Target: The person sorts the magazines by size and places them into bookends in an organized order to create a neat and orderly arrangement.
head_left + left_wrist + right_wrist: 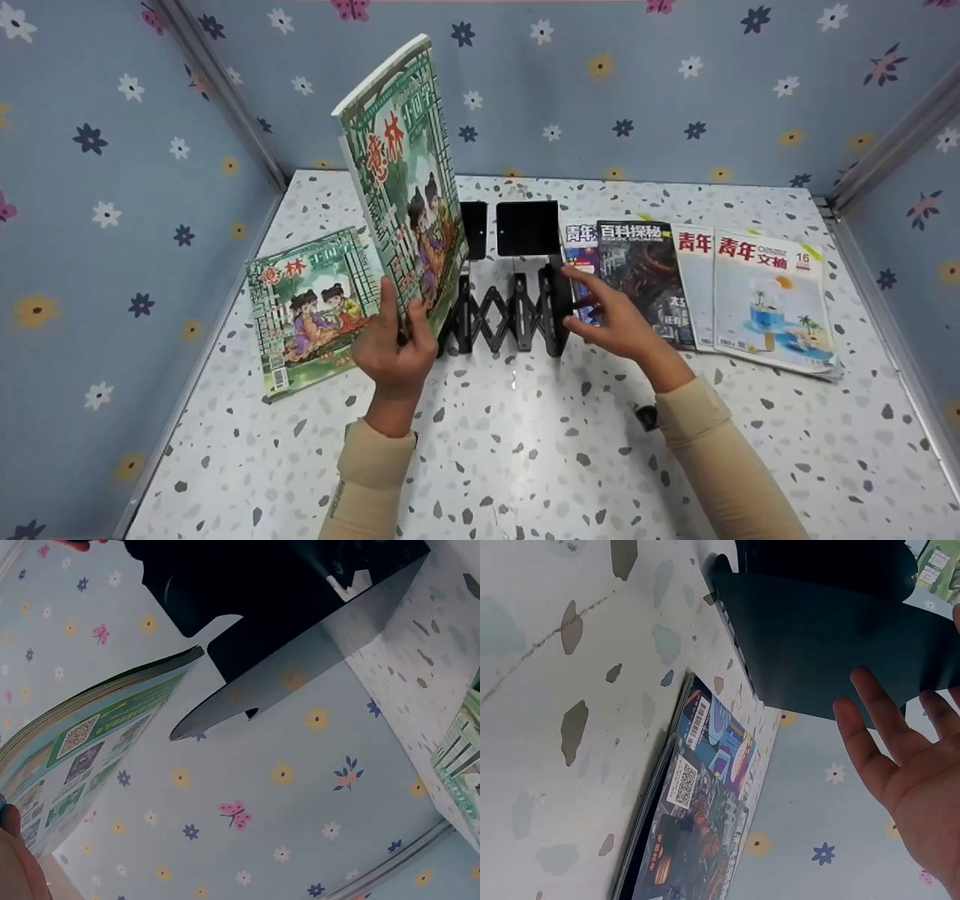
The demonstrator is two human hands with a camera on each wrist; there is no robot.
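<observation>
My left hand grips an upright green magazine near its lower edge, with the cover of two cartoon children facing me. In the left wrist view the magazine's back cover shows, and a thumb lies at its edge. A black expandable bookend with a scissor-like lattice stands to the right of the magazine. My right hand is at the bookend's right side plate, fingers extended. In the right wrist view its fingertips overlap the dark side plate.
A matching green magazine lies flat at the left. On the right, several magazines overlap in a row, among them a dark one and one with a beach drawing. Flower-patterned panels enclose the speckled table.
</observation>
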